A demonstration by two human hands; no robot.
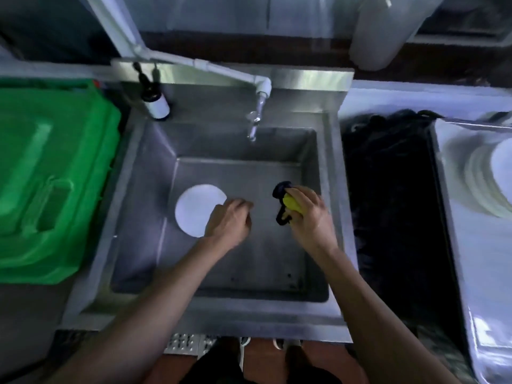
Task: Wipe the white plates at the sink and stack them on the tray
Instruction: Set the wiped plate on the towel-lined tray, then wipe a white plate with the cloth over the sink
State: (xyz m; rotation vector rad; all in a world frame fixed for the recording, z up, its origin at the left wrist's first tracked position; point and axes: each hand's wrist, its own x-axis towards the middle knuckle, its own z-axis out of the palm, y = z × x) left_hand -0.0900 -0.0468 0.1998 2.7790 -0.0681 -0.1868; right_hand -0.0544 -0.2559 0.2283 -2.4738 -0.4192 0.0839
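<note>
A white plate point(195, 209) lies flat on the bottom of the steel sink point(155, 173), at the left of the basin. My left hand point(228, 221) hovers over the plate's right edge with fingers loosely curled; whether it touches the plate I cannot tell. My right hand point(307, 214) is at the basin's right and grips a yellow sponge with a dark scrubber point(286, 202). A stack of white plates point(487, 178) sits on the metal tray point(484, 273) at the far right.
A tap point(253, 126) hangs over the back of the basin, with a dark bottle point(155, 99) on the rim to its left. A green crate lid point(52, 176) fills the left counter. A dark black bin point(388, 189) lies between sink and tray.
</note>
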